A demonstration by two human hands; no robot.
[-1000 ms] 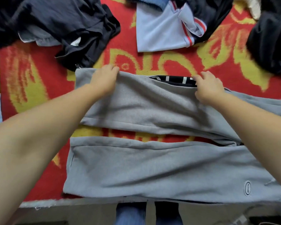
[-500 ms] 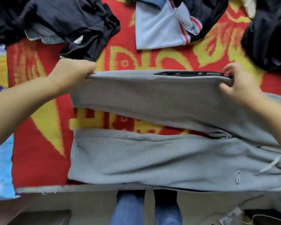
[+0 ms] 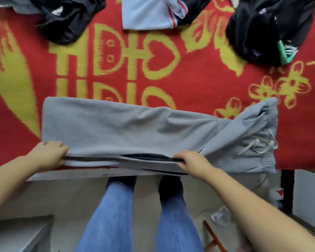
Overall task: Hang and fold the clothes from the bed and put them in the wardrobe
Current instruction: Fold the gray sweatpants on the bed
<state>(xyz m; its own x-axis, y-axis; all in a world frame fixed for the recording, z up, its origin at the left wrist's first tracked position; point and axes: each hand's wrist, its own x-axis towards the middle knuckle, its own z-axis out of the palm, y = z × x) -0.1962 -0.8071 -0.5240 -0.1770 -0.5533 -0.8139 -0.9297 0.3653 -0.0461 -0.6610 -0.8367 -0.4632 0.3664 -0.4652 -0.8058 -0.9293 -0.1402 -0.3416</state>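
Grey sweatpants (image 3: 127,128) lie across the near edge of the bed, one leg folded over the other, waistband and white drawstring at the right. My left hand (image 3: 49,154) grips the near edge of the folded leg at the left end. My right hand (image 3: 193,160) grips the same edge further right, fingers curled over the cloth and its dark side stripe. Both hands are at the bed's front edge.
The bed has a red and yellow blanket (image 3: 198,79). Dark clothes (image 3: 65,19) lie at the back left, a pale blue shirt (image 3: 145,13) at the back middle, a black pile (image 3: 265,28) at the back right. My legs in jeans (image 3: 115,215) stand below the bed.
Both hands have pulled the far trouser leg toward me and laid it over the near leg. The hands have come from the middle of the bed to its front edge.
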